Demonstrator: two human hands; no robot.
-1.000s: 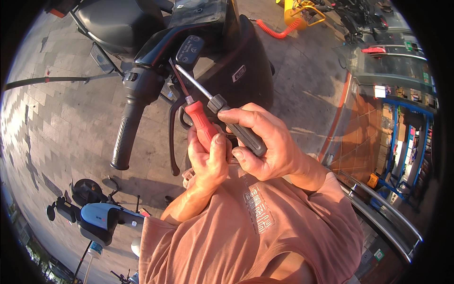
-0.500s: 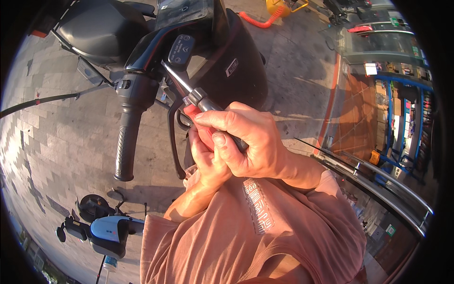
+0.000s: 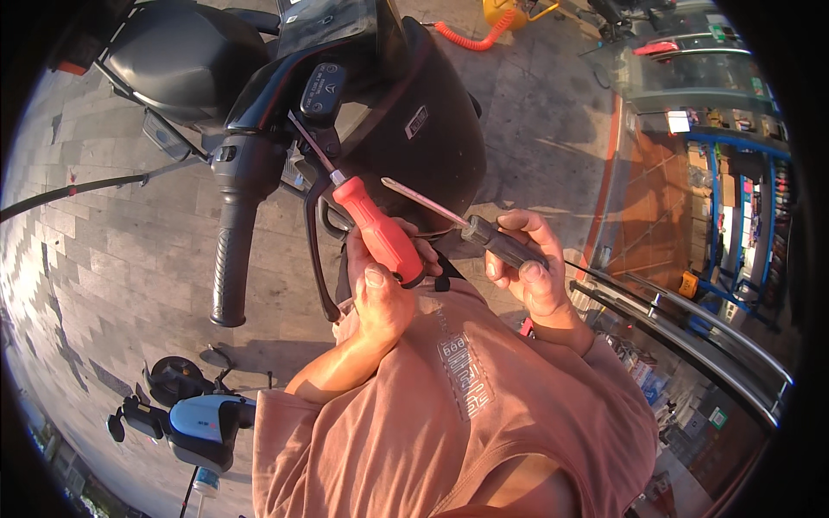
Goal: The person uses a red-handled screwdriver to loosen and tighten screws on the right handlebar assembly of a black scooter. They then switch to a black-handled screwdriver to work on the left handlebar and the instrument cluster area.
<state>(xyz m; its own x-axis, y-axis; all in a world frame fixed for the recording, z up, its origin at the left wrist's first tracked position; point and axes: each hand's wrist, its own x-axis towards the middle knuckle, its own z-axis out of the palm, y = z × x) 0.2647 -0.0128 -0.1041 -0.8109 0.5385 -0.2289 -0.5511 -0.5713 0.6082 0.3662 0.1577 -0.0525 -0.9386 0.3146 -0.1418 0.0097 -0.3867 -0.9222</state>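
My left hand [image 3: 382, 298] is closed around the handle of a red screwdriver [image 3: 377, 229]. Its thin shaft points up and left, overlapping the area beside the scooter's black brake fluid reservoir [image 3: 323, 89]; whether the tip touches anything I cannot tell. To the right, my right hand [image 3: 540, 276] grips a second screwdriver [image 3: 508, 247] by its dark handle, between thumb and fingers. The bare shaft of that one also slants up and left, apart from the red one. Left of both hands are the scooter's black brake lever [image 3: 316, 250] and ribbed handlebar grip [image 3: 231, 268].
A dark scooter body [image 3: 432, 129] and black seat [image 3: 186, 60] stand ahead. A blue scooter [image 3: 199, 419] is at lower left. Metal rails [image 3: 691, 321] and blue shelving [image 3: 738, 224] line the right side. An orange coiled hose [image 3: 477, 39] lies at the top.
My hands, together half a second ago, are now apart. The right hand has moved right with the dark-handled screwdriver, and the red screwdriver in my left hand shows in full.
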